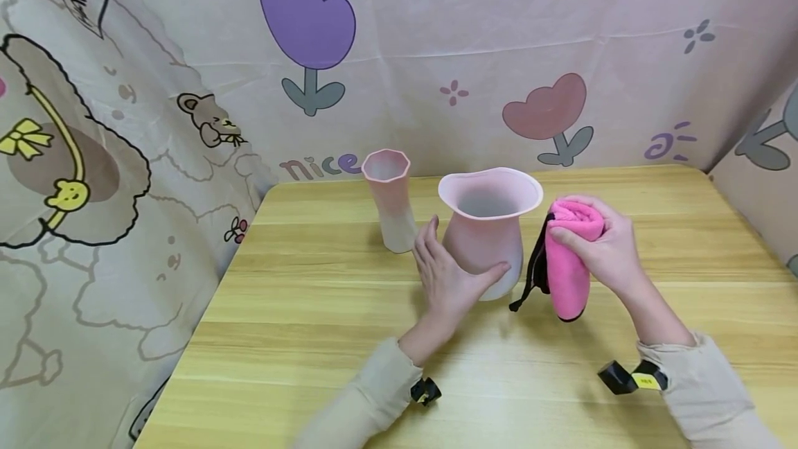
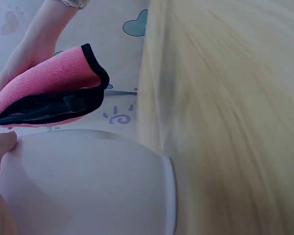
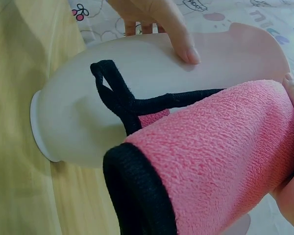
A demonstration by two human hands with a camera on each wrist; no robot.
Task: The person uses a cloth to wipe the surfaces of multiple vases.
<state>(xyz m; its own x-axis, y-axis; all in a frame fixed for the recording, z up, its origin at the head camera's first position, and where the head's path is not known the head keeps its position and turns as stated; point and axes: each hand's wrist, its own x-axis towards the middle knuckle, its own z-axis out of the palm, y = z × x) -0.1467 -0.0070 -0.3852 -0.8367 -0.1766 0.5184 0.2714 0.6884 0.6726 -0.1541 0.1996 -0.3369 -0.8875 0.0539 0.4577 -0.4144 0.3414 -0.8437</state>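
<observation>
A wide vase [image 1: 483, 244], pink fading to white with a wavy flared rim, stands upright on the table. My left hand [image 1: 450, 279] holds its near left side, thumb across the front and fingers spread along the side. To the right of the vase, my right hand [image 1: 614, 248] grips a rolled pink towel [image 1: 569, 286] by its upper end, above the table. Black edging and a black hanging loop [image 3: 108, 85] show on the towel. In the right wrist view, the loop overlaps the wide vase [image 3: 78, 112]; whether they touch I cannot tell.
A slim vase [image 1: 394, 210], pink on top and whitish below, stands left of the wide one. The wooden table [image 1: 299, 338] ends at a printed cloth backdrop [image 1: 424, 26], which also hangs along both sides. Black wrist cameras sit at both sleeves.
</observation>
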